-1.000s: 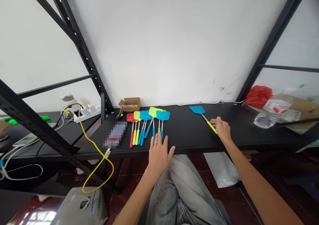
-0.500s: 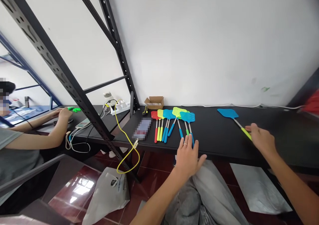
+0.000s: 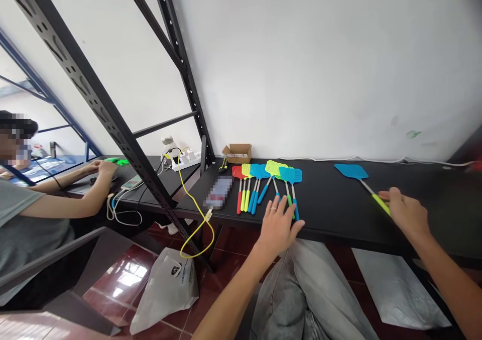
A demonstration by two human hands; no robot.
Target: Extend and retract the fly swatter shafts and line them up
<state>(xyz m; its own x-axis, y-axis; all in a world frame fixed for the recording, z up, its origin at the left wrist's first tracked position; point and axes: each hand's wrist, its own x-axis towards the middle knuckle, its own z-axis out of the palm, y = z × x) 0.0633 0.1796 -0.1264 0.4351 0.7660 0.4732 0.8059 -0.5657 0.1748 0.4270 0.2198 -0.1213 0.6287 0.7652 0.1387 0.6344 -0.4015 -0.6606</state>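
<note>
Head cam: R hand (image 3: 408, 213) w/ swatter (image 3: 353, 172), bag logo (image 3: 175, 271) illeg.

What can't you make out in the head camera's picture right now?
All in the head view:
Lower end of one blue handle: hidden by the left hand.
Lower end of the far-right yellow handle: behind the right hand.
Screen of the phone-like device: pixelated over.
Red thing: blurred, cut off by the right edge.
Print on the white bag: too small.

I see bunched swatters (image 3: 259, 171) on the table (image 3: 327, 199); phone (image 3: 219, 192) left, box (image 3: 241, 157) behind their left end; lone swatter (image 3: 353, 172) right
</note>
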